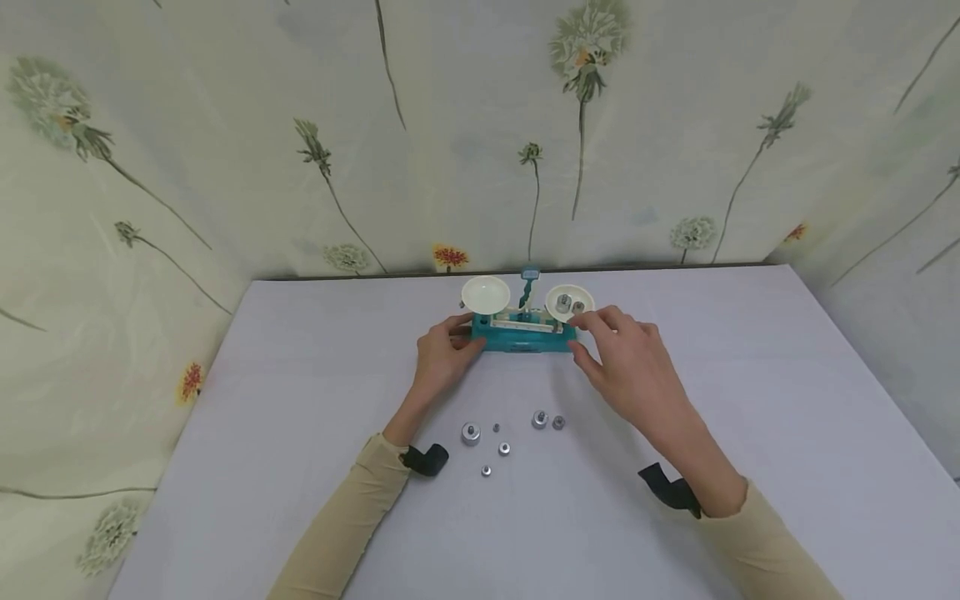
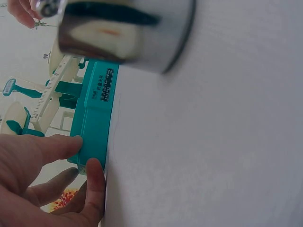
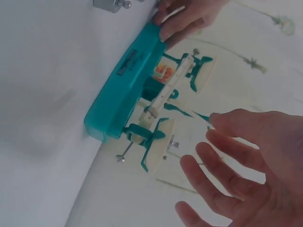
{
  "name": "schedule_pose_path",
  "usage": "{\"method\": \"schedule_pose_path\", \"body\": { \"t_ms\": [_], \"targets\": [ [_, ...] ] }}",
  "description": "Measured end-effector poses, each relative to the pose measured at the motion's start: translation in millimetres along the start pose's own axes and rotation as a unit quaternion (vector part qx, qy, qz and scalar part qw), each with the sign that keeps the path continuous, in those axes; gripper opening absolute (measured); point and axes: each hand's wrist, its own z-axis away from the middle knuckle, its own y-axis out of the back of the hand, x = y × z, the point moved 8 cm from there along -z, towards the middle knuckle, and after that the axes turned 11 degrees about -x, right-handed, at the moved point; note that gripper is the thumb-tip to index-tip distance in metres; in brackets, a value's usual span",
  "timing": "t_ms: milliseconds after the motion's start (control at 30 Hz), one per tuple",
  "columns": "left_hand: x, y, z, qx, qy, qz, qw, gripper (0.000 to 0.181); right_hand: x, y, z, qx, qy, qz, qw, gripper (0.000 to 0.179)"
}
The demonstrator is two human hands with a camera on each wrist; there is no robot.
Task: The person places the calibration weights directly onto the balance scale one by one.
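Note:
A teal tray balance (image 1: 525,340) stands near the table's far edge, with two cream pans. My left hand (image 1: 444,354) grips the left end of its base; the left wrist view shows the thumb and fingers (image 2: 94,184) around that end. The left pan (image 1: 485,295) holds nothing. On the right pan (image 1: 557,313) sit two metal weights (image 1: 564,302). Beside this pan is my right hand (image 1: 633,367), its fingers spread and loosely bent. In the right wrist view the right hand (image 3: 246,170) holds nothing and is apart from the pan.
Several metal weights of different sizes stand on the white table (image 1: 300,433) in front of the balance, among them a large one (image 1: 471,433) and a smaller one (image 1: 540,419). A weight (image 2: 128,35) looms close in the left wrist view. Flowered cloth (image 1: 465,167) hangs behind.

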Motion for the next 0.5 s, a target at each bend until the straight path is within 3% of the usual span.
{"method": "schedule_pose_path", "body": {
  "t_ms": [500],
  "targets": [
    [2.2, 0.6, 0.6, -0.002, 0.005, -0.002, 1.0000, 0.050, -8.6, -13.6, 7.7, -0.065, -0.009, 0.008, 0.9978, 0.032]
  ]
}}
